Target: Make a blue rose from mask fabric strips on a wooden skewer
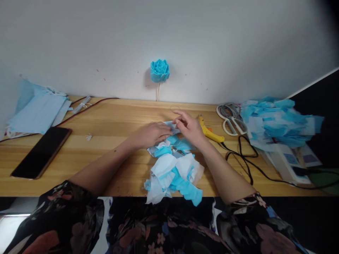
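Note:
Near the middle of the table, my left hand [153, 135] lies palm down, its fingers together on the edge of a light blue piece of mask fabric [172, 127]. My right hand [187, 126] is at the other side of that piece, fingers bent and apart, with one finger stretched out above it. The tips touching the piece are partly hidden. Just below both hands lies a loose heap of white and blue fabric scraps [172, 173], some hanging over the table's front edge. Beside my right hand rests a yellow glue gun [209, 131].
A blue fabric rose [159, 70] on a thin stick stands against the wall. Left are stacked face masks [39, 109] and a black phone [42, 152]. At right lie white-handled scissors [234, 126], a black cord [247, 158] and a pile of blue pieces [283, 121].

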Tool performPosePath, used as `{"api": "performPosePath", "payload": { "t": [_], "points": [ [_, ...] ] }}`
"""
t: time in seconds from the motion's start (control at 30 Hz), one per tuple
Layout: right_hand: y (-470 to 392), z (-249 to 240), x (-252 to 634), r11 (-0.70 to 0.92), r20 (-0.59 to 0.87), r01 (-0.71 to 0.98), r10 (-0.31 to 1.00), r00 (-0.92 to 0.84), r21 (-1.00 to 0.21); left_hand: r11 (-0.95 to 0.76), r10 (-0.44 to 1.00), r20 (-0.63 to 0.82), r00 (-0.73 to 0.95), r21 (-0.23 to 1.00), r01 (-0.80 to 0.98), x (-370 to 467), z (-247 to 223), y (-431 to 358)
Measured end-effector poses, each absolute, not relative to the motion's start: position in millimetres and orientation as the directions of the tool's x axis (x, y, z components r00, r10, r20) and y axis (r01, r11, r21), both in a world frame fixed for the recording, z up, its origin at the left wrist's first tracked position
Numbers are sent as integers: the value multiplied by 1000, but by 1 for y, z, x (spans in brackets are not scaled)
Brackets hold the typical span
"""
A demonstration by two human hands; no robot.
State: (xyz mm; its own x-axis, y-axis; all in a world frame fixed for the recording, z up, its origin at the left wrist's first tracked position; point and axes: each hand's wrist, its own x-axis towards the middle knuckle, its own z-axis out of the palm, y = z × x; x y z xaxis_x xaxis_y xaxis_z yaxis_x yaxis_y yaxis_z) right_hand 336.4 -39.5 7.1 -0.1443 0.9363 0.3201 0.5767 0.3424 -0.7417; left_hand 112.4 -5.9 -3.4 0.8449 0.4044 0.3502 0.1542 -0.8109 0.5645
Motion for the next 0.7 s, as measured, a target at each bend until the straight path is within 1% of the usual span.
{"api": "performPosePath", "payload": {
  "t": [0.03, 0.1, 0.2, 0.23, 0.3, 0.33, 0.4, 0.5, 0.63, 0.7],
  "points": [
    [-39, 5, 335, 340, 292, 599, 939, -180, -725, -815, 401, 348, 848, 559, 155, 112, -3, -6],
    [-37, 0, 335, 317, 249, 657, 948, -198, -684, -826, 393, 336, 856, 539, 167, 112, -2, -6],
    [-39, 4, 334, 305, 289, 698, 946, -146, -648, -845, 378, 306, 874, 500, 190, 111, -1, -5],
    [-42, 9, 333, 317, 319, 686, 939, -130, -655, -850, 373, 299, 878, 490, 194, 111, -1, -5],
    [-50, 23, 330, 352, 325, 598, 932, -158, -720, -854, 376, 297, 878, 480, 204, 111, -1, -5],
    [-54, 30, 329, 372, 303, 533, 928, -217, -760, -852, 388, 301, 871, 477, 215, 111, -2, -5],
    [-62, 44, 328, 405, 240, 426, 889, -390, -809, -848, 415, 315, 853, 473, 238, 112, -3, -4],
    [-65, 55, 332, 472, 205, 353, 786, -583, -808, -850, 412, 333, 848, 476, 227, 113, -4, -2],
    [-61, 55, 335, 561, 173, 343, 673, -719, -753, -840, 395, 367, 842, 515, 170, 114, -7, 1],
    [-60, 52, 332, 567, 159, 340, 653, -740, -750, -827, 406, 375, 833, 539, 160, 114, -8, 1]
  ]
}}
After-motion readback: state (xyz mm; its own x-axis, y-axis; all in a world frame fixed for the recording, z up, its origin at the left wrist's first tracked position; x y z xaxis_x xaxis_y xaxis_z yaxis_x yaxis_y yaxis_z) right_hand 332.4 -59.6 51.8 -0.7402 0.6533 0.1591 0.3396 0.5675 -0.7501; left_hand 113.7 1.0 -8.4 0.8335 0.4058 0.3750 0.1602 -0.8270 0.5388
